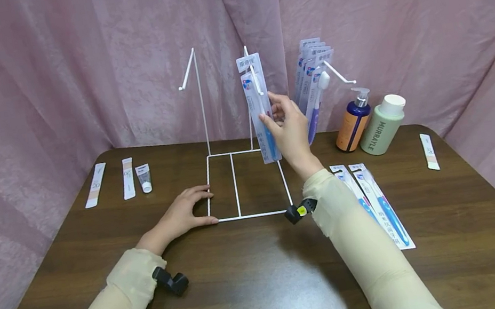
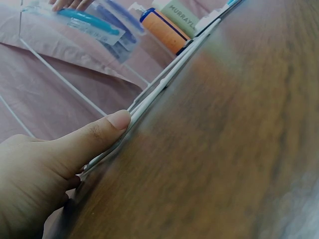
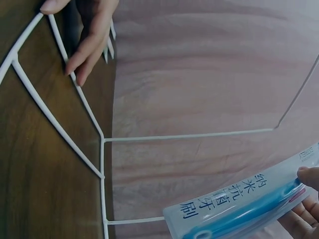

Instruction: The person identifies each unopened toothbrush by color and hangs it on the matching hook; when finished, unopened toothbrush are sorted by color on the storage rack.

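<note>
My right hand (image 1: pixel 291 128) pinches a packaged toothbrush (image 1: pixel 269 143) by its right edge, thumb in front and fingers behind. The pack stands upright at the middle hook (image 1: pixel 257 80) of a white wire rack (image 1: pixel 252 216), whose tip shows in front of the pack's upper part. In the right wrist view the blue handle shows through the clear pack (image 3: pixel 234 211). My left hand (image 1: pixel 183 211) rests at the left side of the rack's base, thumb (image 2: pixel 107 129) on the front corner and fairly straight fingers along the side bar.
Several packaged toothbrushes (image 1: pixel 312 74) hang on the right hook (image 1: pixel 339 72); the left hook (image 1: pixel 186 69) is bare. Two more packs (image 1: pixel 384 208) lie by my right forearm. A pump bottle (image 1: pixel 353 124), green bottle (image 1: pixel 383 125), small tube (image 1: pixel 144 179) and sachets (image 1: pixel 127 179) are on the table.
</note>
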The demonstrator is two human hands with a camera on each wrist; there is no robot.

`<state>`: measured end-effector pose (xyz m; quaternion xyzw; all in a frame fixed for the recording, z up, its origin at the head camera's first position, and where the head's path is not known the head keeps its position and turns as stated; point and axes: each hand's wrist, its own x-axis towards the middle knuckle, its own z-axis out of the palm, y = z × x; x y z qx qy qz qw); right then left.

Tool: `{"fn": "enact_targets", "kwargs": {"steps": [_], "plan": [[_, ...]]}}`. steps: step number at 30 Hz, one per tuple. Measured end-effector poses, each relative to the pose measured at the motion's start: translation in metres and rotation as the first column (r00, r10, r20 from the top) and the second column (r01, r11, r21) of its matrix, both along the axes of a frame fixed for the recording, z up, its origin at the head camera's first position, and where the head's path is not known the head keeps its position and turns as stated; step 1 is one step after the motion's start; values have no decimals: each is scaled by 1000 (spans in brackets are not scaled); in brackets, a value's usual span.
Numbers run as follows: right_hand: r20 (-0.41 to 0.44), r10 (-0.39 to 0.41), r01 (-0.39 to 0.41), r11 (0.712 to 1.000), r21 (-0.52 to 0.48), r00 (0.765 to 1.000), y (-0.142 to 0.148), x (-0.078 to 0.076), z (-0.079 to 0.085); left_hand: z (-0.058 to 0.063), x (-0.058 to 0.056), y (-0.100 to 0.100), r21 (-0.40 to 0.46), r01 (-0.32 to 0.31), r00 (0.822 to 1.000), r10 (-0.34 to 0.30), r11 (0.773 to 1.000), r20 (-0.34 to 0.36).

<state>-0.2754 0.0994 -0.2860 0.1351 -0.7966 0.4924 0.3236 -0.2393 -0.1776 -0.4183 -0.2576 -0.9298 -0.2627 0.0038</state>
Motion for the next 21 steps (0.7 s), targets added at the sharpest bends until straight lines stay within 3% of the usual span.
{"fn": "enact_targets", "kwargs": {"steps": [12,21], "plan": [[34,-41,40,999,30,999,-5,-22,1,1,1,0,8,7,1000,-7,1000,-11],[60,-74,66,988,139,995,-5,-23,5,0,0,0,8,8,1000,-7,1000,-12]]}}
